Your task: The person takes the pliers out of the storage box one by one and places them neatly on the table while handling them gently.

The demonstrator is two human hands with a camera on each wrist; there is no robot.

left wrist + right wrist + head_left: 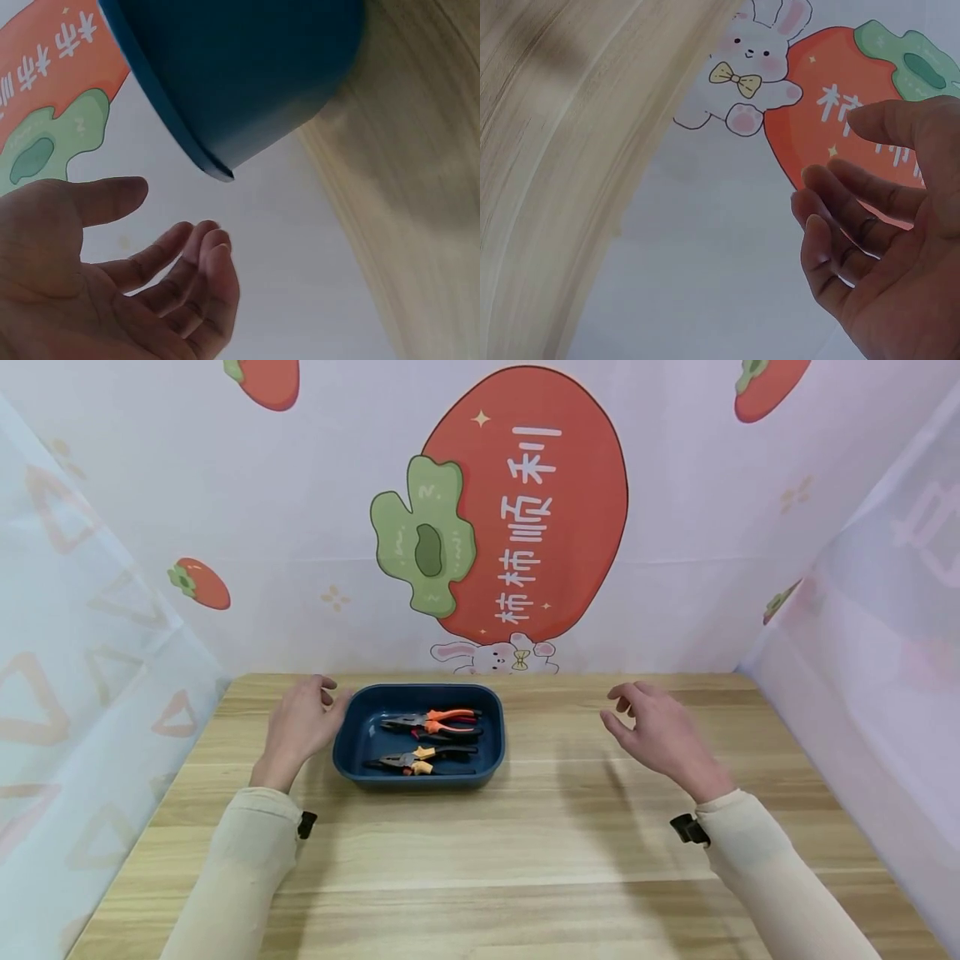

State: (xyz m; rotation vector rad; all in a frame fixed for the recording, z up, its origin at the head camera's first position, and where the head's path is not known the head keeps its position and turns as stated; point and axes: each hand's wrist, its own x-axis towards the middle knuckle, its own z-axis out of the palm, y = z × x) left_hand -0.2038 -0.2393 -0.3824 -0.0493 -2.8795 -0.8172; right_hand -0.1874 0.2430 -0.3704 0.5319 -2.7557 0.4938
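Observation:
A dark blue rectangular bin (418, 782) stands on the wooden table, left of the middle. Inside it lie pliers with orange handles (442, 723) at the back and pliers with yellow and black handles (420, 758) at the front, jaws pointing left. My left hand (303, 720) is just left of the bin, thumb near its rim, fingers loosely bent. In the left wrist view that hand (142, 277) holds nothing, and the bin's outer wall (247, 75) rises beyond the fingertips. My right hand (663, 731) hovers over the table's right side, fingers loosely curled around nothing.
The wooden table (480, 877) reaches back to a white cloth wall (675, 610) printed with a large persimmon (577, 527) and a rabbit. Cloth walls also border the left and right sides. A dark band sits at each sleeve's cuff.

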